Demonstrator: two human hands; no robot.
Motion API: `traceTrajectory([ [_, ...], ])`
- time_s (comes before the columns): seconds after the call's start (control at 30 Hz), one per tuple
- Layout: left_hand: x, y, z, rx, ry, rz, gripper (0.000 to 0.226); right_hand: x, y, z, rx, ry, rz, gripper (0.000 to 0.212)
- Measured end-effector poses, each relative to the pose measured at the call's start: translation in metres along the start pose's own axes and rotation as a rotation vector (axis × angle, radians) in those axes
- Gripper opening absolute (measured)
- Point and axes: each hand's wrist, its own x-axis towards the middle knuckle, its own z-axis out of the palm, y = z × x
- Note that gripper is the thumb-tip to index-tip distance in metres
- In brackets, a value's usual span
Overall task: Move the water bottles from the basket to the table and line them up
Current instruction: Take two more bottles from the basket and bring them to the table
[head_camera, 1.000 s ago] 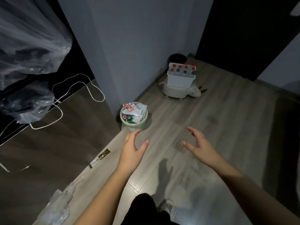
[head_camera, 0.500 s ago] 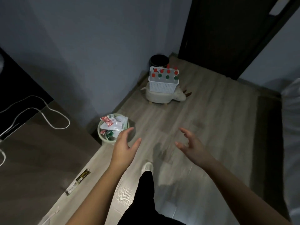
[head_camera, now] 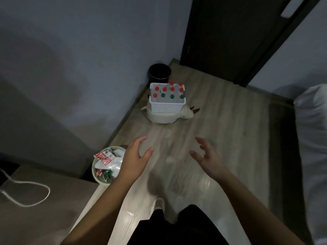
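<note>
A white perforated basket [head_camera: 166, 106] stands on a cream animal-shaped stool [head_camera: 164, 117] by the far wall. Several water bottles [head_camera: 172, 89] stand upright inside it, showing red and green caps. My left hand [head_camera: 135, 156] and my right hand [head_camera: 206, 155] are both stretched out over the wooden floor, well short of the basket, fingers spread and holding nothing. The brown table [head_camera: 35, 209] fills the lower left corner.
A pale green bin [head_camera: 99, 179] full of wrappers sits beside the table's corner, just left of my left hand. A black bin [head_camera: 159, 73] stands behind the basket. A white cable [head_camera: 26, 191] loops on the table. A dark doorway is at top right, pale bedding at the right edge.
The view has swung right and moved forward: the table and the plastic bags slid off to the left, and the basket now appears closer. Both hands stay open and empty.
</note>
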Motion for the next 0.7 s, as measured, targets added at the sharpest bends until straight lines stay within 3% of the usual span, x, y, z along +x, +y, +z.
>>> traceTrajectory([
  [0.33, 0.114, 0.008, 0.037, -0.025, 0.015, -0.069, 0.039, 0.125, 0.004, -0.041, 0.024, 0.012, 0.043, 0.057],
  [0.7, 0.255, 0.045, 0.104, 0.004, 0.089, -0.21, 0.038, 0.315, 0.0, -0.107, -0.098, -0.16, 0.031, 0.06],
])
